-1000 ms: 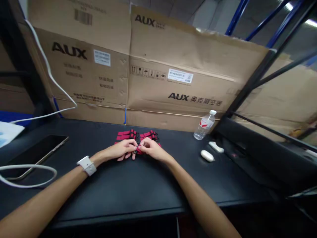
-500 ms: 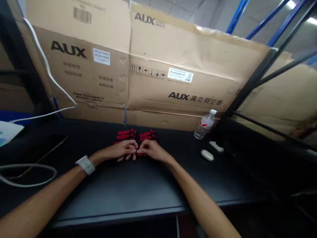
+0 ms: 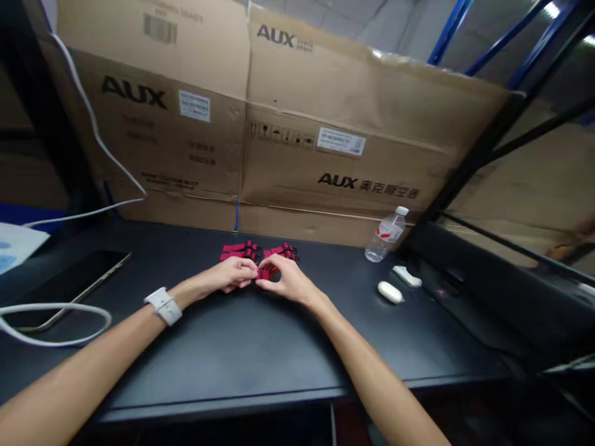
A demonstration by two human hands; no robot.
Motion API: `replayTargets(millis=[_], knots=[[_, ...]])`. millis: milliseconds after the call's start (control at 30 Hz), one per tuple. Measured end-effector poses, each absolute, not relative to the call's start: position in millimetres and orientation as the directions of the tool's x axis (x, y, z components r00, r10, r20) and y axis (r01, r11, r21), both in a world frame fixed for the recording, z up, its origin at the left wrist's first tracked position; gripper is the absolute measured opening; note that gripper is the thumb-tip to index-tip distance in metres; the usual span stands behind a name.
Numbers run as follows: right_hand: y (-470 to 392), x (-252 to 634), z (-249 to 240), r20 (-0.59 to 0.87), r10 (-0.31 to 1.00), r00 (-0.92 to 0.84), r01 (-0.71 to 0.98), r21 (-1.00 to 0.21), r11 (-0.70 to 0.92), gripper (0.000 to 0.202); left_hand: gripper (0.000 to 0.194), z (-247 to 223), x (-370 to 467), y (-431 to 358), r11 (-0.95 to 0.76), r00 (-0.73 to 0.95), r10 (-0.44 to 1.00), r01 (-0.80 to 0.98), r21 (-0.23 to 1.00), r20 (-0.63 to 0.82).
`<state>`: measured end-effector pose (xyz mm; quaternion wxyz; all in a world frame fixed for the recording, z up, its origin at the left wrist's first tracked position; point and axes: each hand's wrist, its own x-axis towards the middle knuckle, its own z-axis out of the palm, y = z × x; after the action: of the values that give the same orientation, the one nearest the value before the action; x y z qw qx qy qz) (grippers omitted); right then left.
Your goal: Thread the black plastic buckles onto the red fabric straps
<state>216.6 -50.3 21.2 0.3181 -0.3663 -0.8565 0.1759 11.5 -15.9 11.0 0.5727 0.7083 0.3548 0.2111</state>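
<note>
Over the dark table, my left hand (image 3: 233, 273) is closed, with thumb and fingertips pinching the left end of a small folded red strap (image 3: 264, 273). From the other side, my right hand (image 3: 289, 280) grips the same piece between thumb and forefinger. Just behind the hands lie more red straps with black buckles, one bundle (image 3: 239, 249) at the left and another bundle (image 3: 282, 250) at the right. My fingers cover part of the held strap, so its full shape is hidden.
Cardboard boxes (image 3: 297, 80) wall off the back. At the right stand a water bottle (image 3: 387, 234), a white oval object (image 3: 390, 292) and a small white piece (image 3: 408, 276). A phone (image 3: 69, 288), a white cable (image 3: 56, 306) and a paper (image 3: 18, 244) lie at the left.
The fingers of my left hand, spread before, are now curled together. My right thumb and forefinger have moved farther apart, and the red strap between the hands now shows more clearly.
</note>
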Motion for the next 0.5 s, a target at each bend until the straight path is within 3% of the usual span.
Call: replayTargets(millis=[167, 500], knots=[[-49, 219, 23, 0.415, 0.723, -0.552, 0.513, -0.515, 0.687, 0.033, 0.035, 14, 10, -16, -0.071, 0.651, 0.750, 0.253, 0.965, -0.115], [-37, 240, 22, 0.412, 0.778, -0.474, 0.566, -0.534, 0.628, 0.030, 0.028, 11, -5, 5, -0.110, 0.482, 0.870, 0.388, 0.915, -0.100]])
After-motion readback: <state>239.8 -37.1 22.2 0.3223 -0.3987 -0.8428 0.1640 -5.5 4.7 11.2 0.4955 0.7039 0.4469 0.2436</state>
